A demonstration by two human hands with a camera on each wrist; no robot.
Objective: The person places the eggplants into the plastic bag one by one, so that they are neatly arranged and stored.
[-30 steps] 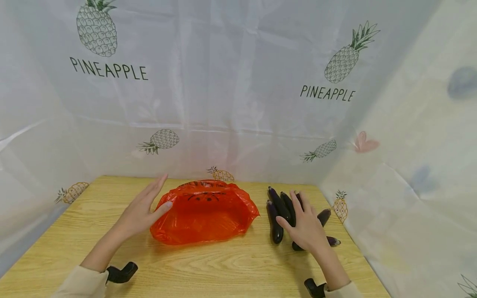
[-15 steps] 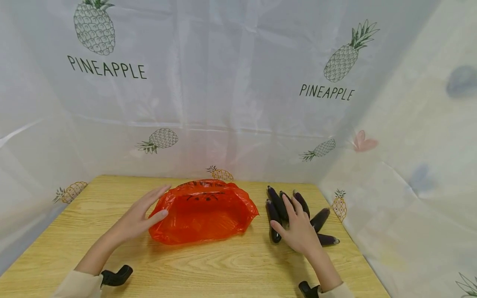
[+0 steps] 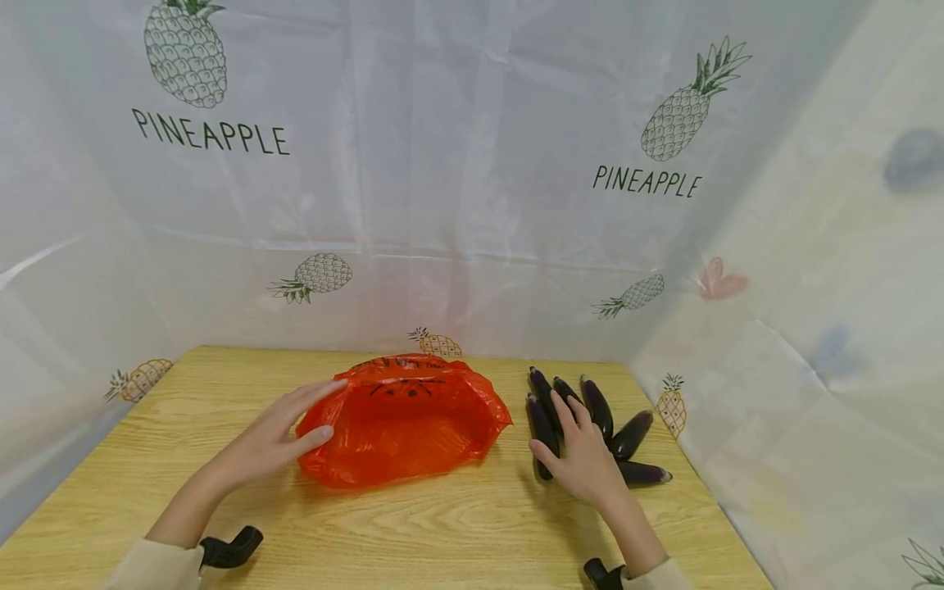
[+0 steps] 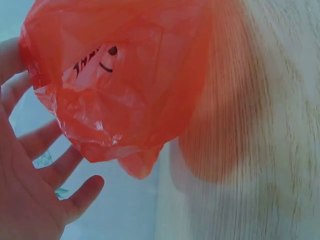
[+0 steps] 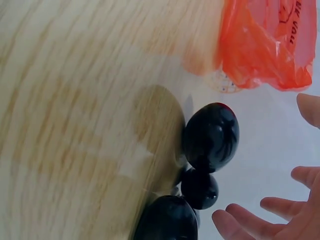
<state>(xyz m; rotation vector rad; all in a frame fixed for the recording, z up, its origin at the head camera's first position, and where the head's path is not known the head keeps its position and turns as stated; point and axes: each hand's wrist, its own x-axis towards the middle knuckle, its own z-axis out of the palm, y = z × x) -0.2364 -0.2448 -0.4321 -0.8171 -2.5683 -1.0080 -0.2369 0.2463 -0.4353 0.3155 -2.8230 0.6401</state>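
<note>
A red plastic bag (image 3: pixel 413 447) with black print sits on the table, its mouth gaping towards me. My left hand (image 3: pixel 269 442) is at the bag's left rim, fingers spread and fairly straight. In the left wrist view those fingers lie along the edge of the bag (image 4: pixel 135 95), the thumb apart from it. Several dark purple eggplants (image 3: pixel 632 434) lie fanned out to the right of the bag. Over them hovers my right hand (image 3: pixel 583 463), fingers loosely spread, nothing held. In the right wrist view the rounded end of an eggplant (image 5: pixel 212 140) shows beside the fingertips.
Both things rest on a wood-grain table (image 3: pixel 413 541). A white curtain (image 3: pixel 442 205) printed with pineapples hangs behind the table and along its sides. Black wrist mounts (image 3: pixel 232 547) sit by the sleeves.
My right hand has shifted left across the eggplants, showing more of those on the right. The left hand has come lower against the bag's rim. Bag and eggplants stay in place.
</note>
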